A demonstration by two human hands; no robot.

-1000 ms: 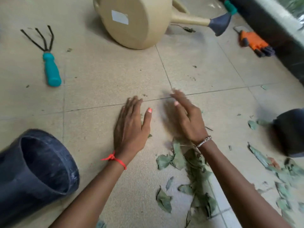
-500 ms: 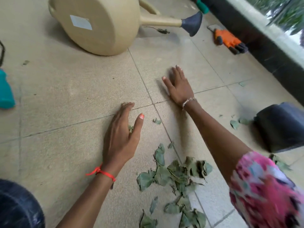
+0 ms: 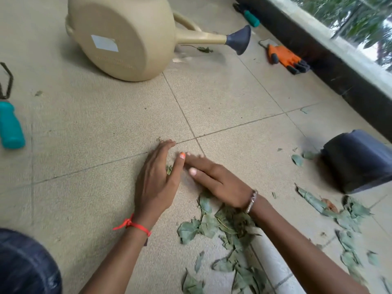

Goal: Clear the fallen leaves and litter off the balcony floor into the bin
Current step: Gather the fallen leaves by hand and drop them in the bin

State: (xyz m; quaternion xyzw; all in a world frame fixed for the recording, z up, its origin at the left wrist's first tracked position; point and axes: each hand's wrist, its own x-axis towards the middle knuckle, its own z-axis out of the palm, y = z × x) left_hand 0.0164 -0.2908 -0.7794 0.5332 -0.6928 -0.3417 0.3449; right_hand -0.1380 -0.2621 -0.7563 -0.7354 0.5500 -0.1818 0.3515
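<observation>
Home balcony, tiled floor (image 3: pixel 222 98), watering can (image 3: pixel 127 37)

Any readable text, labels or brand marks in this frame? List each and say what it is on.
Embossed lettering on the watering can base: too faint and blurred to read.
White sticker on the same base: no print visible.
No other text in view.

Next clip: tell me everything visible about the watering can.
The watering can is beige, plastic by its look, tipped on its side on the tiled floor, its round base facing the camera. A white sticker and faint raised lettering mark the base. Its spout points right, ending in a dark grey rose; a handle arches behind. Nothing but the floor is seen touching it.
</observation>
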